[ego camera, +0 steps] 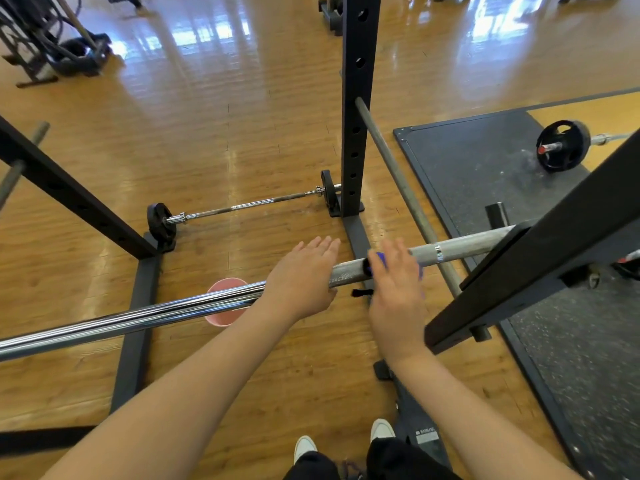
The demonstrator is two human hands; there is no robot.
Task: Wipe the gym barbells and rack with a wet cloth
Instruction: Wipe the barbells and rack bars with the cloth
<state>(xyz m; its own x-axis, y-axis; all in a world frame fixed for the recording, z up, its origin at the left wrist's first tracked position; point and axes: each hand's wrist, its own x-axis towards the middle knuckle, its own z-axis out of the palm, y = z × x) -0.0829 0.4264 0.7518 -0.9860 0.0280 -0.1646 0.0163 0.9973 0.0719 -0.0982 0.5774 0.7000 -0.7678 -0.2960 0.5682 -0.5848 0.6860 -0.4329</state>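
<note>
- White sneakers [382,429] nearest, planted on the wooden floor [242,133].
- Left hand [304,278] laid flat on the racked barbell [138,317], fingers straight and released.
- Right hand [398,292] pressing a blue cloth [381,258] against that bar, fingers extended over it.
- Pink bucket [225,306] on the floor beneath the bar.
- Black rack [356,98] upright beyond; second barbell [249,204] lying at its base.
- Third barbell [561,147] on the grey mat [485,168], far right.

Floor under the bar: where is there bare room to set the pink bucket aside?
Bare wood floor lies open beyond the small barbell, between the rack's posts. Near the feet it is crowded: the bucket sits under the bar, with the bench and the rack base alongside.
</note>
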